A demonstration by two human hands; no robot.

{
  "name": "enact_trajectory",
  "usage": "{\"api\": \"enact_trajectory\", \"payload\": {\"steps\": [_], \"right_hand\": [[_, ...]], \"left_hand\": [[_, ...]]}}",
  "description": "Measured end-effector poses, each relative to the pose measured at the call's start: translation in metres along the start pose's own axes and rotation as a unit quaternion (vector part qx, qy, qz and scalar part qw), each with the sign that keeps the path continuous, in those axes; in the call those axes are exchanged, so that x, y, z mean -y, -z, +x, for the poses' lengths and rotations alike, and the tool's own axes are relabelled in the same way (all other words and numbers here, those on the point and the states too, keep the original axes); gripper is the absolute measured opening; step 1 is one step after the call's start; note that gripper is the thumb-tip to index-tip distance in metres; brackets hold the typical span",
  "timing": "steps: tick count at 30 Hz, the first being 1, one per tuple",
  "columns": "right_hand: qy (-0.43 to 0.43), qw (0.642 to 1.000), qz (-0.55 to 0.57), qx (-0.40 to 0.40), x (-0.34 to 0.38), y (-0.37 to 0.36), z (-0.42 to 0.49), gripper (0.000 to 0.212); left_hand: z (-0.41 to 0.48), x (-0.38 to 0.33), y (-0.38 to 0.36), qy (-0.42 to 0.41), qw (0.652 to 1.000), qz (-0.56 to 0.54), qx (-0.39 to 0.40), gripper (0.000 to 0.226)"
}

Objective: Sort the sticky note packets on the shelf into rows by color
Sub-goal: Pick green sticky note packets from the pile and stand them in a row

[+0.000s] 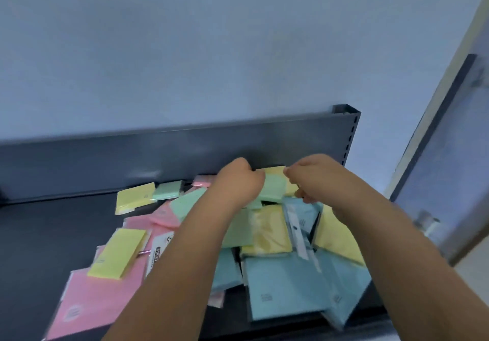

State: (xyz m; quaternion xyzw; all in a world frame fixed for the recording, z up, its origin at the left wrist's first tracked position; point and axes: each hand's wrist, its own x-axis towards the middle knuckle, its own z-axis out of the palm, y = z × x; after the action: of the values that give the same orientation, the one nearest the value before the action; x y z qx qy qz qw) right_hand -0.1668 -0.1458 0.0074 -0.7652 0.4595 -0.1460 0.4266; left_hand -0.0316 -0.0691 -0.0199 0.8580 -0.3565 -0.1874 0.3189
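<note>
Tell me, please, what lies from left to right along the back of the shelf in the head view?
Yellow packet → small green packet → pink packet → left hand → held green packet → right hand.

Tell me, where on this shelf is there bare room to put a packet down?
The shelf is bare on its left part, between the back panel and the pink packets. Middle and right are crowded: the pile of packets overlaps there, and the left hand and right hand hold a green packet.

Likely a shop: a dark metal display shelf point(53, 235) with a slotted upright point(353, 139) just beyond the right hand point(315, 179), and retail-wrapped packets point(285, 287) heaped beneath it.
</note>
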Motion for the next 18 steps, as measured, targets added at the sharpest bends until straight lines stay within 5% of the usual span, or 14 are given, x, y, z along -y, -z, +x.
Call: {"api": "enact_trajectory", "payload": {"steps": [5, 9, 18], "right_hand": [[-0.062, 0.988, 0.125, 0.064, -0.010, -0.001, 0.018, 0.021], [-0.087, 0.975, 0.195, 0.065, -0.017, 0.000, 0.021, 0.041], [-0.055, 0.953, 0.296, 0.047, -0.026, 0.016, 0.017, 0.018]], "left_hand": [[0.017, -0.006, -0.020, 0.051, 0.998, 0.012, -0.040, 0.015], [0.018, -0.009, -0.021, 0.068, 0.997, -0.019, -0.038, 0.012], [0.000, -0.015, -0.020, 0.106, 0.946, -0.295, -0.085, 0.014]]}}
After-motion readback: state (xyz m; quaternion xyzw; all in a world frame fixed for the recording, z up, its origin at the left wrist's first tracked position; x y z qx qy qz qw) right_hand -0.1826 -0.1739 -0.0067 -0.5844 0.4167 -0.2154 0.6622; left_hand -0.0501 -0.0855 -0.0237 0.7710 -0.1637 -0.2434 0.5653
